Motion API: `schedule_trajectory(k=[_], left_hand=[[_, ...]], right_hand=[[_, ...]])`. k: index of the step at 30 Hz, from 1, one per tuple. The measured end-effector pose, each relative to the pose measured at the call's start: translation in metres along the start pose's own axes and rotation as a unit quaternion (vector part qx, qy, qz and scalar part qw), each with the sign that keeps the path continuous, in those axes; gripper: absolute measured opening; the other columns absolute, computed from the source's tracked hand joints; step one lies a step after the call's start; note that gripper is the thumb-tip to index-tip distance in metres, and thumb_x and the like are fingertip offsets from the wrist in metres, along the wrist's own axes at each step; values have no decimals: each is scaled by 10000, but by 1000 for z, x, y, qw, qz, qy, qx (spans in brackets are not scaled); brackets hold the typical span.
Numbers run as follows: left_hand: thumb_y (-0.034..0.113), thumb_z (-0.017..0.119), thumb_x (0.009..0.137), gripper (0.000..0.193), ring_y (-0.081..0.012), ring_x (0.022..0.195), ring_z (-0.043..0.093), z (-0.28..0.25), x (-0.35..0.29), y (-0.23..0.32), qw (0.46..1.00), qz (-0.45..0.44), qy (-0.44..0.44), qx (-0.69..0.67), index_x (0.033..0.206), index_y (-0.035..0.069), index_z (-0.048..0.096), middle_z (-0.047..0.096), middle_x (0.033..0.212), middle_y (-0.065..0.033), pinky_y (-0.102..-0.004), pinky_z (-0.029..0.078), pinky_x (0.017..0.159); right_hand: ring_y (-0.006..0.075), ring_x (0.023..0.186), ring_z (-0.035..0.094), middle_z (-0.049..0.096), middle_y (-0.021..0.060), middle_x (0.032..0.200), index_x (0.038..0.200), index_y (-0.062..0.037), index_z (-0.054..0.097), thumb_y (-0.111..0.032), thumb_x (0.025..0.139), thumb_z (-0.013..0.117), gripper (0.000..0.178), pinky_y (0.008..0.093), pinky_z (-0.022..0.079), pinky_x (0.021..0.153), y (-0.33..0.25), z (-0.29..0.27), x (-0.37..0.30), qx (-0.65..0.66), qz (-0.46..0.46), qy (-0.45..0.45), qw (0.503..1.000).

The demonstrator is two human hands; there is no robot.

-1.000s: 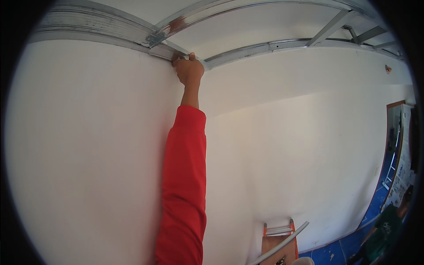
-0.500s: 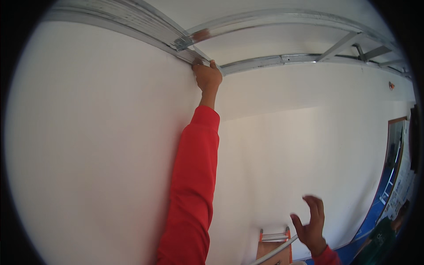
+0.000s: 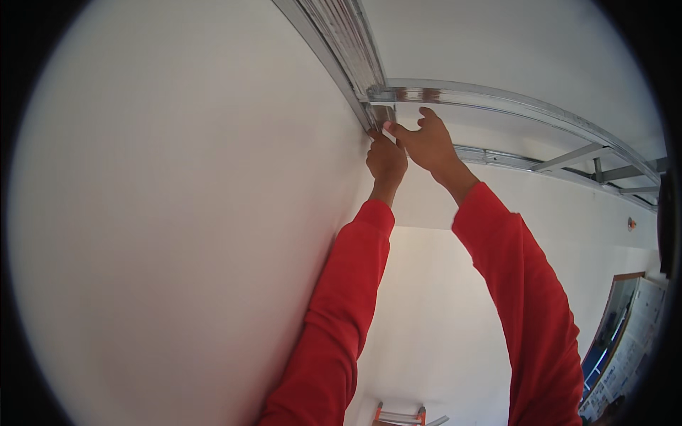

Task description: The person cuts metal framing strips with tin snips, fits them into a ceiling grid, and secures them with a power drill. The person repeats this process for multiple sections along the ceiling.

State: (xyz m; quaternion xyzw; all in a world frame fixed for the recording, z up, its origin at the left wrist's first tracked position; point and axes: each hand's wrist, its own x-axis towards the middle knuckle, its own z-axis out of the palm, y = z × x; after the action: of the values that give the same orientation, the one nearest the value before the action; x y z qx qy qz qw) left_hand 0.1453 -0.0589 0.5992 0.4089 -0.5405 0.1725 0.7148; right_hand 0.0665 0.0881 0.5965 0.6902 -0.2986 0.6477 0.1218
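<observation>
Your left grip (image 3: 388, 160) is curled up against the metal channel (image 3: 341, 44) just above it; whether it clamps, I cannot tell. Your right grip (image 3: 429, 144), just beside, is spread open. A metal crossbar (image 3: 483, 94) runs above both, white wall (image 3: 177, 213) lies left, and an orange-ended ladder (image 3: 420, 414) shows far below.

Place: an indoor room under building work; whether home or office cannot be told.
Ceiling: a bare metal frame (image 3: 490, 95) with slanting crosspieces (image 3: 572, 157) exposed, white ceiling (image 3: 511, 35) above.
Walls: smooth and white, one close on the left (image 3: 177, 213), another ahead (image 3: 433, 305).
Ladder: orange-ended top (image 3: 422, 413) at the lower edge.
Doorway: brown-edged opening (image 3: 616, 309), far right, beside a panel (image 3: 634, 348) covered with printed sheets.
</observation>
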Motion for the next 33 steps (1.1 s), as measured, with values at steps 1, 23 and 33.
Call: schedule_trajectory(k=[1, 23, 33], left_hand=[[419, 645, 993, 700, -437, 926, 743, 2, 0, 0, 1000, -3, 8, -1, 1327, -129, 365, 724, 975, -280, -501, 608, 805], [514, 712, 953, 596, -263, 810, 723, -41, -72, 20, 968, -28, 15, -248, 1182, -20, 576, 724, 899, -153, -417, 594, 766], [505, 596, 1039, 520, -152, 559, 633, -28, -222, 46, 865, -77, -231, -438, 992, -12, 578, 672, 683, -96, -268, 449, 535]], right_hand=[[417, 1282, 630, 551, 429, 1368, 1460, 229, 374, -437, 784, 856, 1065, 443, 548, 1014, 1, 1, 5, -5, 19, -10, 1000], [421, 1229, 617, 599, 283, 1338, 1506, -34, 468, -168, 877, 783, 716, 468, 522, 1027, 119, -116, -81, -221, -29, -74, 972], [289, 1431, 509, 573, 100, 1520, 1516, -134, 526, -141, 787, 901, 819, 516, 417, 1169, 136, -222, -324, -90, 217, -148, 961]])
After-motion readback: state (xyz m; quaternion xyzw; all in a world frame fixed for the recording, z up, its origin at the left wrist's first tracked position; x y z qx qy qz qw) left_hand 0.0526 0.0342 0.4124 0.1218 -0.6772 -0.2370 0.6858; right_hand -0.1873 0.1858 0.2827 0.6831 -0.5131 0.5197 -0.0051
